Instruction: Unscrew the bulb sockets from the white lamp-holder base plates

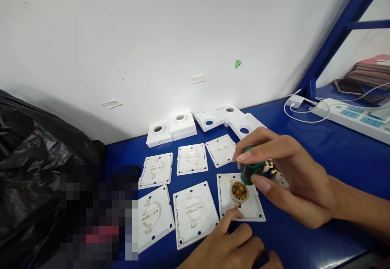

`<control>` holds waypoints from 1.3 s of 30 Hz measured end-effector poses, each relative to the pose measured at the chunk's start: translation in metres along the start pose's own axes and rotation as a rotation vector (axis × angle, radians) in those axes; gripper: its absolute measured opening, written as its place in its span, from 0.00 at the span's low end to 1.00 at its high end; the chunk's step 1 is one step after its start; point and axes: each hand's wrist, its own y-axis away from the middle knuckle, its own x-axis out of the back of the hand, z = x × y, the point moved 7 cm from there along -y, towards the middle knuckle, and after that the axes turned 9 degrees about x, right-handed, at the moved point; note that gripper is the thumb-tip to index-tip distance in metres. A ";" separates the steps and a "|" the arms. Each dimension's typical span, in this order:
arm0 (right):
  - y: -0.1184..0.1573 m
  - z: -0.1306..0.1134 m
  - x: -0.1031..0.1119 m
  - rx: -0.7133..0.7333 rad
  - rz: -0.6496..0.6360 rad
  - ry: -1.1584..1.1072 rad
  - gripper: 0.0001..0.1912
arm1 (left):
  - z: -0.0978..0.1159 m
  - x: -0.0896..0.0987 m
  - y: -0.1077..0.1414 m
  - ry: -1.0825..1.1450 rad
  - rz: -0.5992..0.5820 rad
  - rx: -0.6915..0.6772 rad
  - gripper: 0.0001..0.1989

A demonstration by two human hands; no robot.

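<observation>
My right hand [292, 175] grips a short, fat green-and-black handle, which looks like a stubby screwdriver [252, 172]. Its lower end is over a round disc with brass parts [239, 192]; the tip is hard to make out. That disc sits in the middle of a square white plastic plate [255, 211]. At the plate's near edge, the index fingertip of my left hand [234, 244] presses by a small brass tab [237, 206]. The other left fingers are bent, apart and hold nothing. Loose brass pieces [276, 172] lie partly hidden behind my right hand.
Several matching white plates [195, 234] lie left of the worked one. White covers with round holes [184, 129] stand along the wall. A power strip [350, 117] with white cables is at the right. A black plastic bag [36, 167] fills the left side.
</observation>
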 end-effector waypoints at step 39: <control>0.002 -0.028 -0.005 0.188 -0.022 0.276 0.15 | -0.003 -0.018 0.016 0.047 -0.085 0.012 0.08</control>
